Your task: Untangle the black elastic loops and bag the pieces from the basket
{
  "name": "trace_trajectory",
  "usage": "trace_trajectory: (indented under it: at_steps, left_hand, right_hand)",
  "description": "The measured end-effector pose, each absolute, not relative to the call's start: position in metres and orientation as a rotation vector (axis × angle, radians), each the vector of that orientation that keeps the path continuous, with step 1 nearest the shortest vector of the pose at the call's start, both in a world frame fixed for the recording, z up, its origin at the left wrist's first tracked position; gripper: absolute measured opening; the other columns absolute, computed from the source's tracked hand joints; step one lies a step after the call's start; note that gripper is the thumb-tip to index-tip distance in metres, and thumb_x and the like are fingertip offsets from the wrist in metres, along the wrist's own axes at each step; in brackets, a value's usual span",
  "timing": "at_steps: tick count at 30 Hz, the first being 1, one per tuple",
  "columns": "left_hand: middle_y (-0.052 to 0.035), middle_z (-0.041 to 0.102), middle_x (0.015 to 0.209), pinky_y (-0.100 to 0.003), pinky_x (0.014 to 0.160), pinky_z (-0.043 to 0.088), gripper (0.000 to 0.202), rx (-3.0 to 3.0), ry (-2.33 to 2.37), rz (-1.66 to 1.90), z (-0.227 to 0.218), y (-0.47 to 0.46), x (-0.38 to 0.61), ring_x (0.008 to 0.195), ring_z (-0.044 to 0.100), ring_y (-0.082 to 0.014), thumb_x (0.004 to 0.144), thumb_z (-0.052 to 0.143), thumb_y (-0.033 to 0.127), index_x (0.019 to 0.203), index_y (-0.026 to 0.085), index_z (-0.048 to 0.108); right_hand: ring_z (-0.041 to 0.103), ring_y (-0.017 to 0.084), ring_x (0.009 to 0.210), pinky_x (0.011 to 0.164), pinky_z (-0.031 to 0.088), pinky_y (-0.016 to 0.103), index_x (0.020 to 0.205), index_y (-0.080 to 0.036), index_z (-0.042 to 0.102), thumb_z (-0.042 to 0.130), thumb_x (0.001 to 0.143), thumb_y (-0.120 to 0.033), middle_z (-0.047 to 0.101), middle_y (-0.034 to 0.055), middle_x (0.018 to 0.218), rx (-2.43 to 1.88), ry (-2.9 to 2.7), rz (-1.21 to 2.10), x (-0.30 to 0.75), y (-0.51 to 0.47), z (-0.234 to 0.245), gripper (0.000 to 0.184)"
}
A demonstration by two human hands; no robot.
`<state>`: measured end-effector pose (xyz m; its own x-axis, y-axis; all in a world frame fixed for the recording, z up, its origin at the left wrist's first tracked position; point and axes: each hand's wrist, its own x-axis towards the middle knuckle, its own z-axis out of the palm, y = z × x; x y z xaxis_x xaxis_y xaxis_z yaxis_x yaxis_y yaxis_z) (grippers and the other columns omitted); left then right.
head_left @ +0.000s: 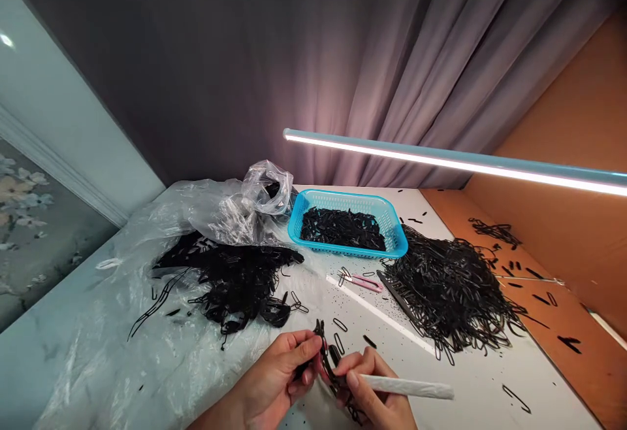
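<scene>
My left hand [289, 371] is closed, thumb against fingers, on one end of a narrow black rubbery strip [323, 358]. My right hand [369, 387] is close beside it and grips a tool with a white wrapped handle [406, 386], whose tip is hidden by the fingers and the strip. More of the black strip hangs below, between both hands. On the table just beyond lie a few thin black loops [339, 325] and a short black piece [369, 341].
A blue basket [402, 240] holds many short black pieces. To its right is a tangled heap of black loops [455, 293]; a pink-handled tool [367, 282] lies before it. Left, a black bundle [235, 280] rests on clear plastic sheeting [122, 325]. A lit tube lamp [441, 159] crosses above.
</scene>
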<state>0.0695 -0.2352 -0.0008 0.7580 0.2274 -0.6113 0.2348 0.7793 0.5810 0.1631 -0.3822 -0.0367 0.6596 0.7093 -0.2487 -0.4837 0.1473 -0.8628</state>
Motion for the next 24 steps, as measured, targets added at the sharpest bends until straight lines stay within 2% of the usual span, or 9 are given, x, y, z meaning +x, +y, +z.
trace_trajectory:
  at_steps: [3,6,11,16,20,24]
  left_hand:
    - [0.0015,0.056,0.069,-0.017,0.049,0.019,0.028,0.717,0.744,0.026,-0.005,-0.235,0.070,0.054,0.038,-0.0037,0.078,0.079,0.032,0.084,0.013,0.061]
    - [0.0021,0.058,0.071,-0.017,0.050,0.021,0.033,0.750,0.756,0.051,-0.008,-0.237,0.069,0.055,0.038,-0.0039,0.075,0.081,0.034,0.089,0.014,0.060]
    - [0.0035,0.057,0.070,-0.018,0.061,0.033,0.045,0.783,0.812,0.099,-0.007,-0.246,0.070,0.062,0.043,-0.0064,0.066,0.087,0.041,0.092,0.015,0.062]
    - [0.0029,0.058,0.073,-0.019,0.063,0.035,0.049,0.745,0.829,0.152,-0.008,-0.254,0.071,0.064,0.044,-0.0074,0.064,0.087,0.043,0.096,0.015,0.062]
    - [0.0039,0.057,0.071,-0.019,0.059,0.032,0.046,0.689,0.799,0.158,-0.010,-0.256,0.073,0.060,0.042,-0.0064,0.068,0.086,0.039,0.096,0.015,0.060]
    - [0.0036,0.057,0.073,-0.019,0.063,0.035,0.041,0.678,0.785,0.177,-0.008,-0.257,0.076,0.062,0.042,-0.0061,0.071,0.085,0.037,0.093,0.015,0.059]
  right_hand:
    - [0.065,0.021,0.076,0.069,0.048,0.029,0.067,-0.019,0.066,0.076,0.077,-0.047,0.070,0.0082,0.087,-1.263,-0.338,0.811,0.166,-0.386,-0.040,0.032]
    - [0.064,0.027,0.095,0.082,0.048,0.033,0.065,-0.020,0.062,0.073,0.078,-0.050,0.072,0.0110,0.098,-1.315,-0.388,0.768,0.166,-0.382,-0.038,0.035]
    - [0.065,0.022,0.081,0.071,0.050,0.027,0.070,-0.020,0.064,0.071,0.081,-0.048,0.072,0.0084,0.090,-1.355,-0.357,0.713,0.159,-0.371,-0.028,0.031]
    - [0.064,0.020,0.070,0.062,0.049,0.026,0.074,-0.019,0.070,0.072,0.080,-0.047,0.073,0.0090,0.085,-1.401,-0.318,0.629,0.154,-0.368,-0.023,0.028]
    - [0.065,0.022,0.074,0.063,0.049,0.027,0.072,-0.021,0.070,0.073,0.079,-0.047,0.074,0.0087,0.083,-1.387,-0.296,0.580,0.153,-0.367,-0.021,0.028]
    - [0.066,0.022,0.078,0.066,0.050,0.026,0.072,-0.021,0.070,0.073,0.079,-0.046,0.074,0.0084,0.085,-1.384,-0.312,0.594,0.154,-0.367,-0.021,0.027]
